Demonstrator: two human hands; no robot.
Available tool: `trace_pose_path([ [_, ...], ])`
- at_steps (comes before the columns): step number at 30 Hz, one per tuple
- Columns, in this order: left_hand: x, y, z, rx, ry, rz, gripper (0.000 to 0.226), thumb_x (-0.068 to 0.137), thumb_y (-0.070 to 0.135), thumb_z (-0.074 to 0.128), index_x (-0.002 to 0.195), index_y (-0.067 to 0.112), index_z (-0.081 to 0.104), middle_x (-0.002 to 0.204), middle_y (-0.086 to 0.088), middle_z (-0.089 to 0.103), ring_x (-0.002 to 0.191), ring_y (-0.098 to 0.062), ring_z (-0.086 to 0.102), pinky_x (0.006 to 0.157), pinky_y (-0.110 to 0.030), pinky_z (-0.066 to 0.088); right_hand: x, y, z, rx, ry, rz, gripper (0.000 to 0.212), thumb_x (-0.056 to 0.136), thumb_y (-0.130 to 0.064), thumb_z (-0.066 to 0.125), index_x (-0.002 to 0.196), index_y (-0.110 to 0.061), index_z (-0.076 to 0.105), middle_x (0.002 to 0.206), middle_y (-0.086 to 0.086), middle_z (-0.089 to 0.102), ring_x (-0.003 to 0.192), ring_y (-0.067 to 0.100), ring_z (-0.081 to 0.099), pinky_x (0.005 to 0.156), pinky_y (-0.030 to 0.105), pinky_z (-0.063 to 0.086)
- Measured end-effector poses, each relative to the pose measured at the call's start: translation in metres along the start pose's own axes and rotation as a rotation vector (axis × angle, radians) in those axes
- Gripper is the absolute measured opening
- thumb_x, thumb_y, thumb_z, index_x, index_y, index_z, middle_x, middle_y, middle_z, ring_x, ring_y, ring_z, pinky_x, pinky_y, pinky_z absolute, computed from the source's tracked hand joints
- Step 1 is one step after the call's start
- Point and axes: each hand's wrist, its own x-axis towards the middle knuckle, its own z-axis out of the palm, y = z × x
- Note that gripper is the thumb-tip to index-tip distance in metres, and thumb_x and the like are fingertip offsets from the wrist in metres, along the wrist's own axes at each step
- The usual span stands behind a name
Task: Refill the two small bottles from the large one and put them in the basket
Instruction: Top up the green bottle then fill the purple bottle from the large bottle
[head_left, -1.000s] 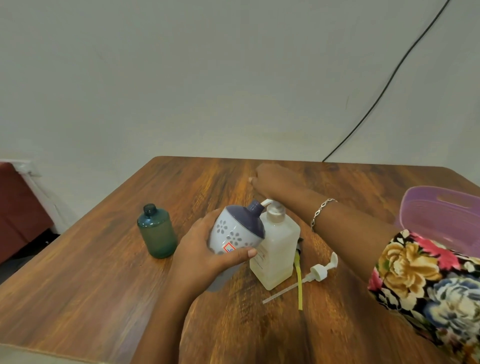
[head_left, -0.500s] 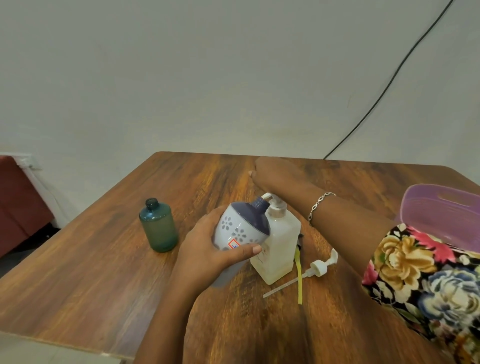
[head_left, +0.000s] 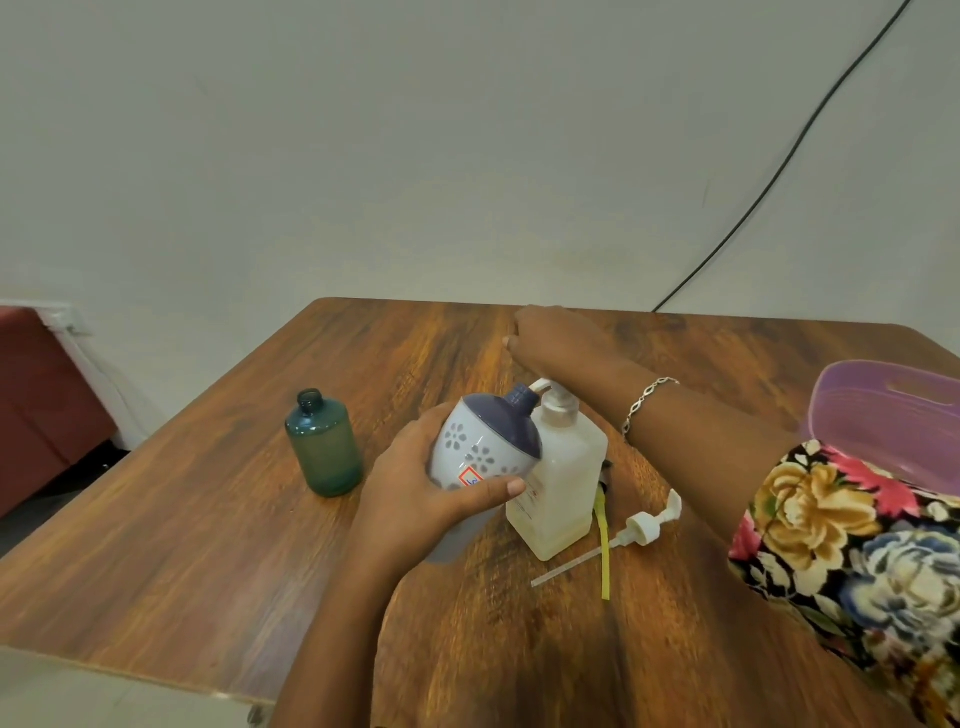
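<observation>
The left hand (head_left: 415, 499) holds the white bottle (head_left: 483, 447). Its fingers wrap round the side and the thumb lies across the front. The white bottle has gray flowers and a dark blue top. It is tipped to the right, so its neck sits right at the spout (head_left: 540, 385) of the big bottle (head_left: 563, 499).

The big bottle stands up straight near the middle of the table (head_left: 208, 519). It is clear with pale liquid inside. It touches the white bottle.

The right arm reaches over the big bottle. The right hand (head_left: 556, 338) is past it, low over the far part of the table. Its fingers look curled under, but I cannot tell if it holds anything. A bracelet (head_left: 647, 402) is on that wrist, and the sleeve (head_left: 857, 561) has big flowers on it.

The green bottle (head_left: 324, 452) stands alone to the left, near the left hand but not touching it. Its top is open.

A loose pump (head_left: 647, 527) with a long thin tube lies on the table just right of the big bottle. A yellow strip (head_left: 603, 545) lies beside it.

The basket (head_left: 883, 410) is purple. It sits at the right edge of the table, partly behind the sleeve.

A black cable (head_left: 779, 166) runs down the wall.
</observation>
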Motion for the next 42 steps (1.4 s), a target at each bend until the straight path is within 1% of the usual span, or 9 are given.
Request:
trace_pose_path([
  [10, 0.003, 0.003, -0.002, 0.021, -0.001, 0.010, 0.090, 0.041, 0.075, 0.063, 0.122, 0.039, 0.049, 0.107, 0.012, 0.059, 0.093, -0.007, 0.059, 0.078, -0.036, 0.055, 0.010, 0.003, -0.004, 0.164, 0.066, 0.026, 0.024, 0.094, -0.027, 0.046, 0.106, -0.010, 0.058, 0.101, 0.007, 0.063, 0.088, 0.024, 0.059, 0.075, 0.033, 0.047],
  [13, 0.001, 0.002, 0.000, 0.021, -0.009, 0.008, 0.090, 0.041, 0.075, 0.063, 0.123, 0.039, 0.049, 0.109, 0.014, 0.059, 0.096, -0.006, 0.058, 0.080, -0.034, 0.054, 0.002, 0.002, 0.001, 0.093, 0.040, 0.012, 0.023, 0.095, -0.023, 0.046, 0.107, -0.008, 0.058, 0.100, 0.009, 0.063, 0.084, 0.024, 0.056, 0.068, 0.029, 0.039],
  [17, 0.001, 0.000, 0.002, -0.005, -0.011, -0.011, 0.090, 0.041, 0.074, 0.066, 0.123, 0.038, 0.051, 0.107, 0.013, 0.061, 0.095, -0.005, 0.059, 0.079, -0.033, 0.053, -0.001, 0.003, 0.006, 0.075, 0.065, -0.021, 0.024, 0.094, -0.023, 0.046, 0.106, -0.006, 0.058, 0.107, 0.014, 0.064, 0.096, 0.030, 0.059, 0.070, 0.030, 0.038],
  [20, 0.001, 0.003, 0.000, 0.017, -0.017, 0.004, 0.088, 0.042, 0.074, 0.064, 0.121, 0.039, 0.049, 0.107, 0.012, 0.060, 0.093, -0.007, 0.059, 0.077, -0.032, 0.054, 0.005, 0.004, 0.003, 0.168, 0.050, 0.013, 0.019, 0.093, -0.025, 0.048, 0.100, -0.010, 0.056, 0.104, 0.011, 0.063, 0.086, 0.025, 0.056, 0.068, 0.030, 0.037],
  [23, 0.002, 0.004, -0.001, 0.023, -0.010, 0.007, 0.086, 0.042, 0.074, 0.063, 0.119, 0.042, 0.048, 0.107, 0.013, 0.059, 0.093, -0.008, 0.059, 0.079, -0.035, 0.055, 0.011, 0.003, -0.005, 0.167, 0.055, 0.008, 0.023, 0.093, -0.028, 0.049, 0.107, -0.011, 0.056, 0.098, 0.005, 0.058, 0.084, 0.021, 0.052, 0.070, 0.030, 0.038],
  [28, 0.001, 0.002, -0.001, 0.028, -0.011, 0.003, 0.090, 0.041, 0.074, 0.062, 0.122, 0.041, 0.046, 0.111, 0.013, 0.058, 0.096, -0.006, 0.057, 0.079, -0.030, 0.054, 0.006, 0.003, 0.002, 0.084, 0.028, 0.015, 0.016, 0.092, -0.020, 0.047, 0.101, -0.010, 0.057, 0.099, 0.009, 0.062, 0.081, 0.023, 0.054, 0.067, 0.030, 0.038],
  [32, 0.001, 0.000, -0.001, 0.021, -0.028, -0.003, 0.094, 0.041, 0.074, 0.062, 0.126, 0.038, 0.046, 0.113, 0.013, 0.058, 0.097, -0.007, 0.058, 0.081, -0.032, 0.054, 0.002, 0.004, 0.007, 0.043, 0.034, -0.011, 0.020, 0.091, -0.016, 0.047, 0.103, -0.009, 0.061, 0.103, 0.011, 0.064, 0.091, 0.027, 0.060, 0.069, 0.031, 0.043],
  [37, 0.002, 0.003, -0.002, 0.025, -0.029, 0.008, 0.078, 0.041, 0.076, 0.063, 0.112, 0.051, 0.043, 0.109, 0.014, 0.058, 0.095, -0.007, 0.058, 0.081, -0.036, 0.054, 0.011, 0.004, -0.001, 0.181, 0.051, 0.019, 0.018, 0.093, -0.023, 0.047, 0.100, -0.011, 0.057, 0.100, 0.008, 0.063, 0.085, 0.023, 0.056, 0.069, 0.029, 0.039],
  [42, 0.003, 0.006, -0.002, 0.028, -0.035, 0.014, 0.075, 0.040, 0.076, 0.062, 0.108, 0.054, 0.042, 0.109, 0.015, 0.057, 0.095, -0.005, 0.057, 0.081, -0.036, 0.054, 0.009, 0.007, -0.002, 0.088, 0.051, 0.010, 0.014, 0.095, -0.024, 0.045, 0.090, -0.013, 0.053, 0.087, 0.005, 0.057, 0.078, 0.022, 0.055, 0.060, 0.027, 0.037],
])
